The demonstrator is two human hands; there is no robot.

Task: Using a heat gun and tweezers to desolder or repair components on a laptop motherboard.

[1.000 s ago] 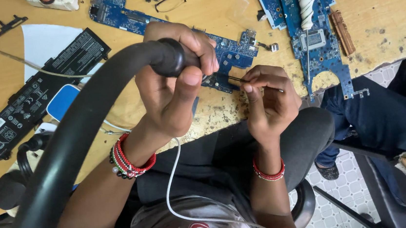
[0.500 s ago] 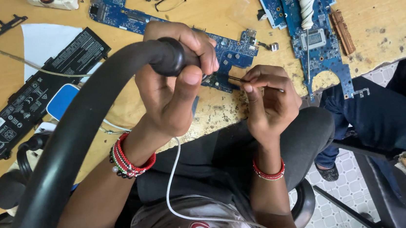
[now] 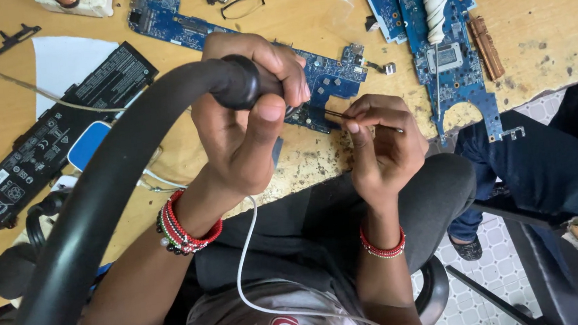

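Tweezers [image 3: 369, 122], thin, dark and metallic, sit pinched in the right hand [image 3: 384, 148], their long axis running nearly level from right to left with a slight upward tilt toward the far left; the fine tip points at the near edge of a blue circuit board [image 3: 327, 82] lying flat on the wooden table [image 3: 556, 34]. The right hand is curled almost closed, thumb and forefinger pressed on the shaft, the remaining fingers folded into the palm, and a red beaded bracelet rings its wrist. Left of it, the left hand [image 3: 248, 128] wraps tightly round the end of a thick black hose [image 3: 118, 198], smooth and matte, which arcs from the near left corner up to the grip; the thumb lies along the near side and the fingers close over the top, hiding the nozzle mouth, which faces the same board. Red, black and white bead bands circle that wrist. A thin white cable [image 3: 248, 256] loops across the lap in front of the body. On the scuffed, pale tabletop at the left lies a long flat black battery pack [image 3: 49, 134], and at the far right a second blue board [image 3: 458, 29] carries a white-handled screwdriver [image 3: 435, 3] pointing near.
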